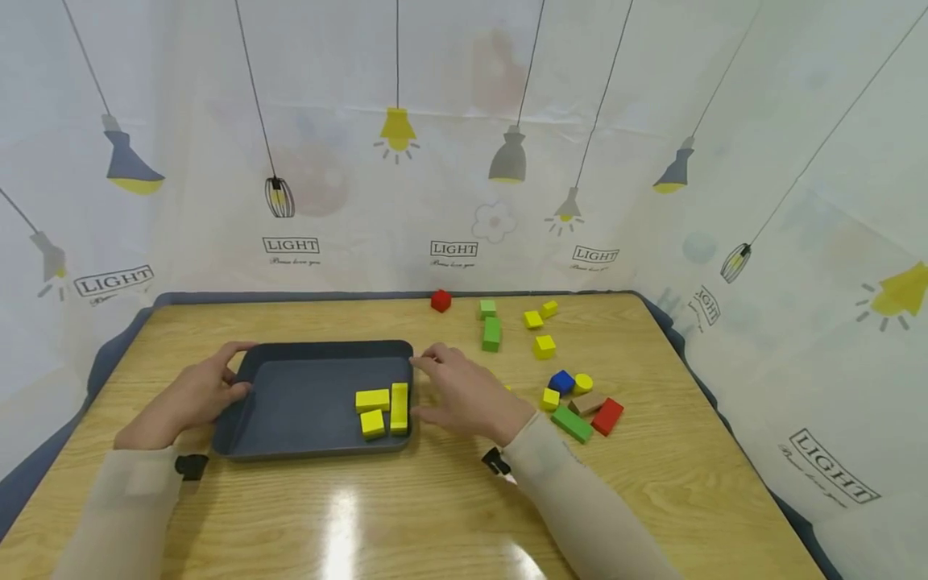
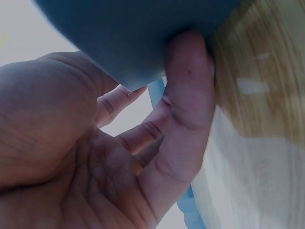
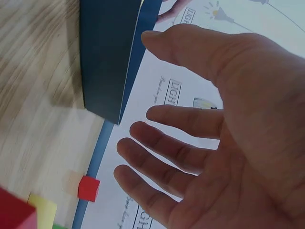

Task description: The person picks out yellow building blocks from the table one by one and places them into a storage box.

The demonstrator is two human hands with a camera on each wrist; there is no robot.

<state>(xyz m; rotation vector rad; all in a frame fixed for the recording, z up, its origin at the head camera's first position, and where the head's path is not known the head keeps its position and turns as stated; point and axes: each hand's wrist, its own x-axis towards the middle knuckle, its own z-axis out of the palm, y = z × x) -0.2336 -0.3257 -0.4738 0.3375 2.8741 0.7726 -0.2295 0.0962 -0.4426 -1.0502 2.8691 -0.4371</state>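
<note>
A dark grey rectangular tray (image 1: pixel 304 403) lies across the left half of the table with three yellow blocks (image 1: pixel 372 400) at its right end. At its left end, my left hand (image 1: pixel 192 395) grips the tray; its thumb overlaps the rim. Close up in the left wrist view, a bent finger (image 2: pixel 188 90) presses on the tray's outer wall (image 2: pixel 128 43), low by the table. Beside the right wall is my right hand (image 1: pixel 464 395), holding nothing. Its fingers (image 3: pixel 176 152) are spread, with the thumb tip close to the tray's rim.
Right of the tray lie loose blocks: a blue cube (image 1: pixel 561 383), a red block (image 1: pixel 607 416), a long green block (image 1: pixel 572 424), a brown block (image 1: pixel 588 403) and several yellow ones. Farther back are a red block (image 1: pixel 441 301) and two green ones. A printed curtain (image 1: pixel 348 201) surrounds the table.
</note>
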